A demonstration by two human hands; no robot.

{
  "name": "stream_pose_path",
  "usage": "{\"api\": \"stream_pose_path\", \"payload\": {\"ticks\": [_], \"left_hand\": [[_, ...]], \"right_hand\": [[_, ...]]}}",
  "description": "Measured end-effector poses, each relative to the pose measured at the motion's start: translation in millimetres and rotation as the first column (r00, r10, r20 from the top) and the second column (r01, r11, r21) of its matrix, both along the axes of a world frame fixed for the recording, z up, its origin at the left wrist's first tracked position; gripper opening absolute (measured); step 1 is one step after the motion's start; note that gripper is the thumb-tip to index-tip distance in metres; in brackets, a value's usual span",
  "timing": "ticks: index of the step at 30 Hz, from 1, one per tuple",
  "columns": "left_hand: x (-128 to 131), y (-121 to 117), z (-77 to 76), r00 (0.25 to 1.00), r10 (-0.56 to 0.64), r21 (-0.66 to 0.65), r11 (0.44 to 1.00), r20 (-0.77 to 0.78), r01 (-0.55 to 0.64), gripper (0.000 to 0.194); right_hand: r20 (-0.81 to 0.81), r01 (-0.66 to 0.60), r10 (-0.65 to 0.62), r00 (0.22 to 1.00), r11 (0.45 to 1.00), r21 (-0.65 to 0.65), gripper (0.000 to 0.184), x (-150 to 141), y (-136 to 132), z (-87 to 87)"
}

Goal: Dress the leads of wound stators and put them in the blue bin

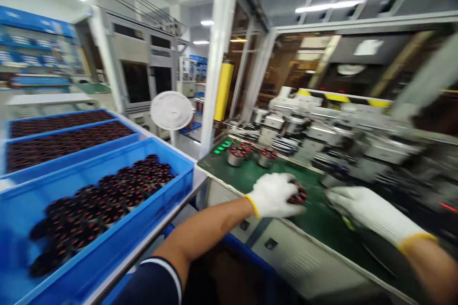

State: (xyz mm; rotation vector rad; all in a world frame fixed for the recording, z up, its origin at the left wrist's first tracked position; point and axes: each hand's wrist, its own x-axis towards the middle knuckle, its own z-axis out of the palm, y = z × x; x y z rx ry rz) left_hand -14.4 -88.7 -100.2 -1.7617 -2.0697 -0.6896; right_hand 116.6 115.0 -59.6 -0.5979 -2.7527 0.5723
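My left hand [274,195], in a white glove with a yellow cuff, is closed around a motor stator [299,194] with a dark core and reddish windings, over the green bench top [311,221]. To the right, my right hand [365,209], gloved the same way, has its fingers closed at the edge of the machine. By those fingers I see a small yellow-green part [347,222] and a thin dark line, but blur hides what is gripped. Several more stators stand upright on the bench, one of them [266,157] left of the machine.
On the left, a blue bin [171,219] holds many stators, with more full blue trays [71,152] behind it. A row of metal clamping fixtures [318,128] lines the bench's back. A white upright post [218,57], a yellow cylinder [223,90] and a white fan [171,110] stand beyond.
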Motion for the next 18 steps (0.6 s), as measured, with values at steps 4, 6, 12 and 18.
{"api": "stream_pose_path", "payload": {"ticks": [4, 6, 12, 18], "left_hand": [[5, -2, -6.5, 0.998, 0.040, 0.030, 0.999, 0.048, -0.042, 0.036], [5, -2, -9.2, 0.995, 0.060, 0.035, 0.997, 0.075, -0.063, 0.030], [12, -3, -5.6, 0.995, 0.069, 0.002, 0.998, 0.066, -0.070, 0.029], [21, -12, 16.2, 0.978, 0.064, 0.073, 0.996, -0.197, -0.050, 0.029]], "right_hand": [[0.149, 0.156, -0.162, 0.976, 0.986, 0.053, 0.035, 37, 12, 13.6], [0.046, 0.335, -0.345, 0.937, 0.929, 0.155, 0.033, 56, 9, 21.7], [-0.171, 0.057, -0.033, 0.985, 0.988, 0.140, 0.038, 74, -65, 39.3], [0.229, -0.073, -0.012, 0.973, 0.930, 0.360, 0.034, 39, -75, 9.8]]}}
